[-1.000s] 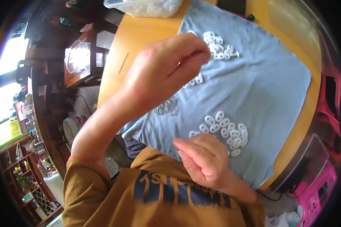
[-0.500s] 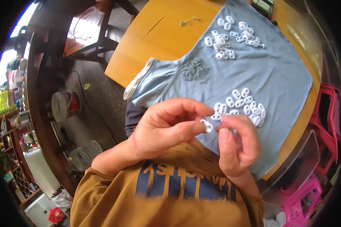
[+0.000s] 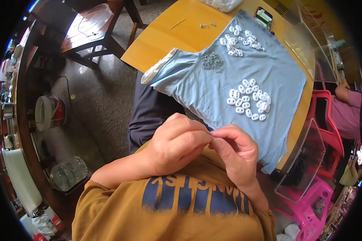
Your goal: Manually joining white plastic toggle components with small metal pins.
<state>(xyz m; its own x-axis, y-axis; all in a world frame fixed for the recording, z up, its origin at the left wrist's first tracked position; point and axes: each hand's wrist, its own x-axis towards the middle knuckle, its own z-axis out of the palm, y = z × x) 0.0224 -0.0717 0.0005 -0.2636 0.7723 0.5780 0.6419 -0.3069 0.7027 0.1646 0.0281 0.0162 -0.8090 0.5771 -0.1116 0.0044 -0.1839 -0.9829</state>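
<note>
My left hand [image 3: 181, 142] and my right hand [image 3: 238, 150] meet in front of my chest, fingertips pinched together. Whatever lies between them is hidden by the fingers. Just beyond, on a pale blue cloth [image 3: 213, 94] shaped like a garment, lies a loose group of small white two-hole plastic pieces [image 3: 245, 99]. Farther off are more white pieces [image 3: 231, 43], heaped closer together. A small pile of thin metal pins or clips [image 3: 212, 62] rests left of them.
The yellow table [image 3: 157, 44] carries a thin stick [image 3: 177, 23], a phone [image 3: 263, 18] and a bag of white pieces [image 3: 221, 4]. Clear plastic panels [image 3: 303, 160], a red chair [image 3: 330, 132] and a pink stool [image 3: 311, 207] stand right. Another person's sleeve [image 3: 348, 116] shows beyond.
Both hands have drawn together and moved nearer my body. The white piece seen earlier in my left fingertips is now out of sight. The view has shifted, showing more of the table's far side.
</note>
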